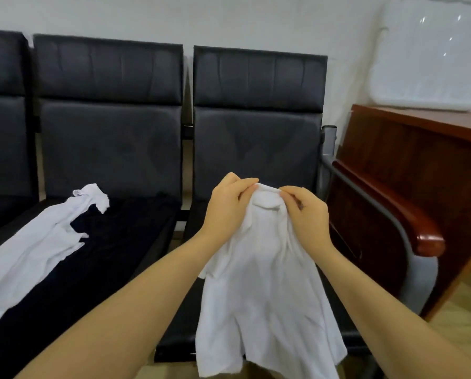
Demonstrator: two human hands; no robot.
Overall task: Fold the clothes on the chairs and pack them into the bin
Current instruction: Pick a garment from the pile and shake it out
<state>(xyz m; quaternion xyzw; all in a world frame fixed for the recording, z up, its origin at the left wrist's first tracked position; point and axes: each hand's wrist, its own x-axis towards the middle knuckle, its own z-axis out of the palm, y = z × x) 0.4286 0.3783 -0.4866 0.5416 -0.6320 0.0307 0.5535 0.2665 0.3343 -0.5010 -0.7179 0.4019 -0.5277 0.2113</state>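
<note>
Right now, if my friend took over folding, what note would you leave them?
Left hand and right hand: each pinches the top edge of the white shirt, near its collar. The shirt hangs unfolded in front of the right-hand chair.

A second white garment lies spread on a dark garment over the middle chair's seat. Both are unfolded.

A clear plastic bin sits on the wooden desk to the right; I cannot see anything packed in it.

Done: nothing folded that I can see.
Left: fold the held shirt, then the other two, and pack all into the bin.
</note>
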